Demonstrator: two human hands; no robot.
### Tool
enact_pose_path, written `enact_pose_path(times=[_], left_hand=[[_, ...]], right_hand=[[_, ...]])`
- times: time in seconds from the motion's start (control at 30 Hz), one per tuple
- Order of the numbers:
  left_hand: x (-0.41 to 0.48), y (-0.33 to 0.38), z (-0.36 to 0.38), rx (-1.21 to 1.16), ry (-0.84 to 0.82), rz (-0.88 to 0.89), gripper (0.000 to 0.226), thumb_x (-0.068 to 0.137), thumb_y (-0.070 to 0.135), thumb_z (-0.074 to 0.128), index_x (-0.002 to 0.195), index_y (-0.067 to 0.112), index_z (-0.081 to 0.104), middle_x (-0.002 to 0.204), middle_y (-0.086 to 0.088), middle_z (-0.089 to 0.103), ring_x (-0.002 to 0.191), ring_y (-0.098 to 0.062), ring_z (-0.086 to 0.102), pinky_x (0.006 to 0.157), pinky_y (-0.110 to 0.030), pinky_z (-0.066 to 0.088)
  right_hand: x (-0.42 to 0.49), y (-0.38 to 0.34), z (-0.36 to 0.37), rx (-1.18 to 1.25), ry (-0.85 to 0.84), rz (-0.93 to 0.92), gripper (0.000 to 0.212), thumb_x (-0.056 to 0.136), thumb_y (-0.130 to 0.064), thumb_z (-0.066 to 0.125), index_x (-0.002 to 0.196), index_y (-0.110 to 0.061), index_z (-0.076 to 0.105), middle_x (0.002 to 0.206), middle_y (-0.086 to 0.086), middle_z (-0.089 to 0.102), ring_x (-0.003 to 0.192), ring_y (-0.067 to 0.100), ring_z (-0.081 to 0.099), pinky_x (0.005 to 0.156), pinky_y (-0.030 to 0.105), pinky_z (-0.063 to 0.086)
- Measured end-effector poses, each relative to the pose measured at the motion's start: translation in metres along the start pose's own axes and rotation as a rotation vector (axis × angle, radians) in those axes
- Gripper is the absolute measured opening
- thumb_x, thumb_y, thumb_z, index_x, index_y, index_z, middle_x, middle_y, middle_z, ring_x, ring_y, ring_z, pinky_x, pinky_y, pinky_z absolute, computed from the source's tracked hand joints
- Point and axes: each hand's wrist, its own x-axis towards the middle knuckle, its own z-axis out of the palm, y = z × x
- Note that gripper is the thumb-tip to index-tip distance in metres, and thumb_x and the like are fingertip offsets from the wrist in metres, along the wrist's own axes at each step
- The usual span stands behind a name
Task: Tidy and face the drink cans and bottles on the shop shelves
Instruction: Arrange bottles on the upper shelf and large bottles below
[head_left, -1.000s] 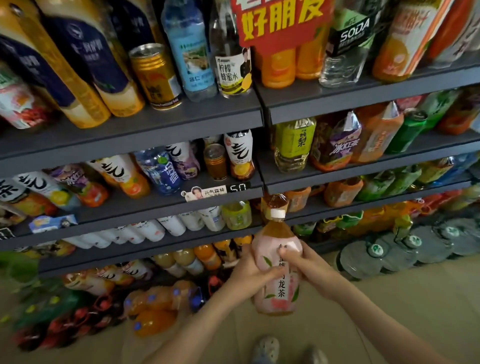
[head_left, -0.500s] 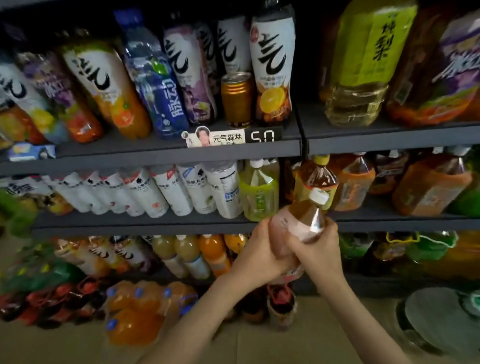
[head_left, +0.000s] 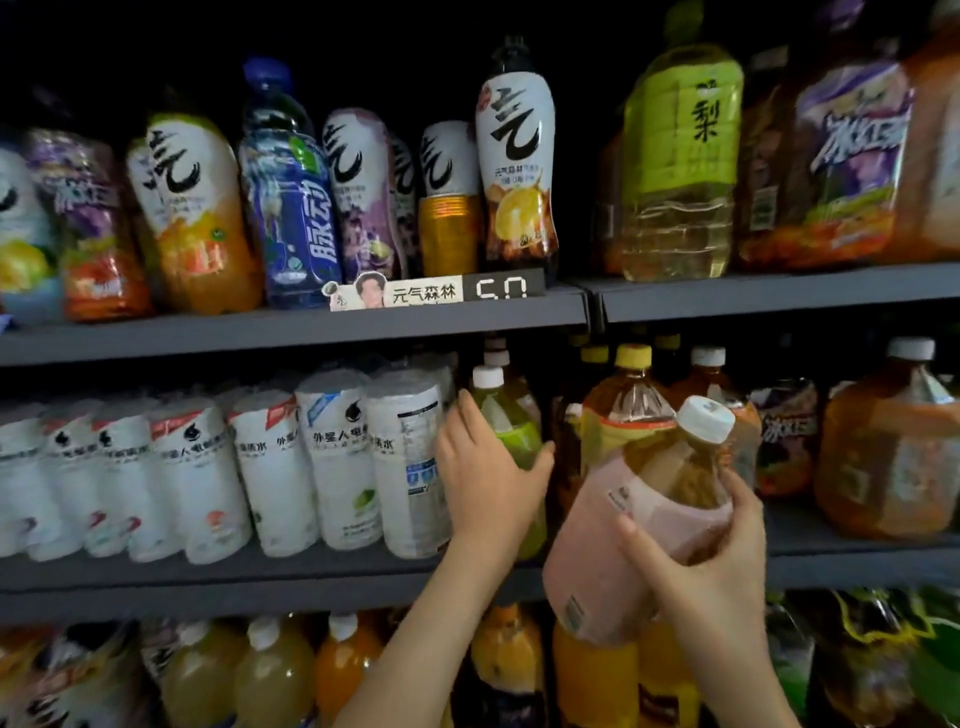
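My right hand (head_left: 696, 561) grips a pink-labelled tea bottle (head_left: 639, 525) with a white cap, tilted to the right in front of the middle shelf (head_left: 218, 577). My left hand (head_left: 485, 478) curls around a green-labelled bottle (head_left: 511, 431) standing on that shelf, between the white bottles and the amber ones. A yellow-capped amber tea bottle (head_left: 626, 405) stands right behind the pink bottle's neck.
A row of white-labelled bottles (head_left: 332, 467) fills the middle shelf to the left. Large orange jugs (head_left: 888, 457) stand at the right. The upper shelf (head_left: 311, 325) carries tall white-labelled soda bottles, a blue bottle and a gold can (head_left: 449, 234). Juice bottles crowd the lower shelf.
My left hand has let go of the pink bottle and moved up left onto the green bottle. The right hand alone now holds the pink bottle, raised nearer the middle shelf. The camera has moved closer.
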Motion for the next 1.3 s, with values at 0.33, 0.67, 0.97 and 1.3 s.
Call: enact_pose_path(times=[0.33, 0.67, 0.97, 1.3], left_hand=[[-0.031, -0.008, -0.012, -0.158, 0.192, 0.108, 0.093, 0.058, 0.056, 0.065, 0.133, 0.017, 0.027, 0.133, -0.009, 0.031, 0.124, -0.031, 0.036, 0.099, -0.047, 0.039], [-0.049, -0.029, -0.066, -0.393, 0.132, -0.212, 0.091, 0.062, 0.043, 0.077, 0.136, 0.024, 0.029, 0.119, 0.008, 0.038, 0.108, -0.012, 0.043, 0.085, -0.028, 0.039], [-0.046, -0.071, -0.133, -0.442, 0.323, -0.3, 0.093, 0.05, 0.059, 0.067, 0.136, 0.033, 0.039, 0.123, 0.002, 0.054, 0.112, -0.023, 0.053, 0.094, -0.049, 0.046], [-0.04, -0.076, -0.132, -0.413, 0.317, -0.314, 0.096, 0.057, 0.055, 0.071, 0.142, 0.027, 0.037, 0.125, 0.004, 0.05, 0.114, -0.017, 0.049, 0.096, -0.034, 0.041]], right_hand=[[0.004, -0.002, -0.009, 0.02, 0.08, -0.047, 0.11, 0.05, -0.011, 0.091, 0.141, -0.022, 0.031, 0.139, 0.003, 0.04, 0.128, 0.023, 0.039, 0.107, 0.048, 0.034], [-0.003, -0.001, -0.002, -0.024, -0.007, -0.097, 0.107, 0.054, -0.013, 0.088, 0.142, -0.022, 0.028, 0.127, -0.009, 0.035, 0.118, 0.008, 0.034, 0.103, 0.035, 0.034], [0.003, 0.007, 0.076, -0.03, -0.134, -0.144, 0.091, 0.051, -0.035, 0.088, 0.125, -0.033, 0.036, 0.113, -0.016, 0.038, 0.111, 0.006, 0.041, 0.093, 0.026, 0.04], [0.04, 0.02, 0.15, -0.487, 0.09, -0.099, 0.115, 0.044, -0.057, 0.086, 0.131, 0.0, 0.035, 0.124, 0.019, 0.041, 0.117, 0.039, 0.038, 0.097, 0.047, 0.034]])
